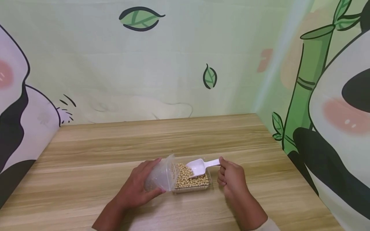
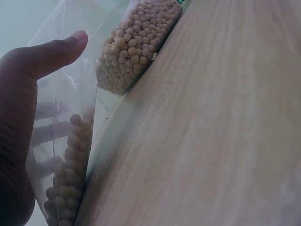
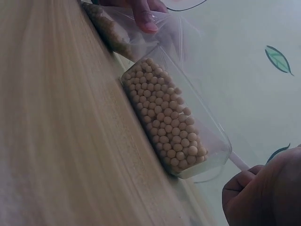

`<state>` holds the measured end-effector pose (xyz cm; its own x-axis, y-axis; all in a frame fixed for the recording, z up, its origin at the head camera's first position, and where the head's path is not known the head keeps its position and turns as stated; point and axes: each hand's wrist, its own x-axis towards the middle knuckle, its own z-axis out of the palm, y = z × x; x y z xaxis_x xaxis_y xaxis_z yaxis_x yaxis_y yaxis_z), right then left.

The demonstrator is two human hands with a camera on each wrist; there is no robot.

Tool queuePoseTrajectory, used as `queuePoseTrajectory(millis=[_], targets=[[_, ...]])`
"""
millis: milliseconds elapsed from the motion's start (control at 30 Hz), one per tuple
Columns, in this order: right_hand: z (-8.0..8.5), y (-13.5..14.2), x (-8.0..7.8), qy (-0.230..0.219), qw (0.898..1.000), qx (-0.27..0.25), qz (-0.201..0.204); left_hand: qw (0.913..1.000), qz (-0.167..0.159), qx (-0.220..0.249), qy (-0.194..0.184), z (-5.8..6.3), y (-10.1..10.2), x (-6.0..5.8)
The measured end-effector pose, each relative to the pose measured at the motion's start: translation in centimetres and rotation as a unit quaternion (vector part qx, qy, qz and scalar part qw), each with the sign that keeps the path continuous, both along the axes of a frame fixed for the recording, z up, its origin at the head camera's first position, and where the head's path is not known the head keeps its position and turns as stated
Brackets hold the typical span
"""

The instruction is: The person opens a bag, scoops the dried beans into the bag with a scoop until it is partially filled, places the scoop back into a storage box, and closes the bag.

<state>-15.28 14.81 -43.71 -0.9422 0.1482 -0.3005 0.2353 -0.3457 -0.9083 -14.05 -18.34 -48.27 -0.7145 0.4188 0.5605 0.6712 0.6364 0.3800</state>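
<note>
A clear rectangular container [image 1: 192, 190] full of round beige soybeans [image 1: 185, 182] sits on the table. My left hand [image 1: 138, 186] grips a clear plastic bag [image 1: 157, 178] from the far and near sides, its mouth against the container's left end. Some soybeans [image 2: 68, 188] lie low inside the bag, as the left wrist view shows. With curled fingers, my right hand [image 1: 232, 178] holds the handle of a white scoop [image 1: 198, 167]. The scoop's front edge touches the soybeans. In the right wrist view, the container's wall and heap hide most of the scoop.
The wood-grain table [image 1: 115, 141] extends behind and to both sides of the container. A pale green backdrop [image 1: 86, 57] with printed leaves and bamboo rises at its far edge and right side. Large panda drawings [image 1: 332, 134] flank the table.
</note>
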Motion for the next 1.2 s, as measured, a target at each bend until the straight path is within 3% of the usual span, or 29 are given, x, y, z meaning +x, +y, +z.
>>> queuePoseTrajectory(millis=[533,933,1200], targets=[[-0.57,0.07,-0.40,-0.028,0.996,-0.082,0.019,1.0000,-0.001,0.003,0.009,0.11,-0.03,0.05],[-0.33,0.45,-0.38,-0.012,0.992,-0.124,0.000,1.0000,0.001,0.004,-0.003,-0.01,0.00,0.04],[0.23,0.32,-0.07,0.014,0.990,-0.141,0.009,1.0000,0.002,0.004,-0.007,-0.03,-0.02,0.12]])
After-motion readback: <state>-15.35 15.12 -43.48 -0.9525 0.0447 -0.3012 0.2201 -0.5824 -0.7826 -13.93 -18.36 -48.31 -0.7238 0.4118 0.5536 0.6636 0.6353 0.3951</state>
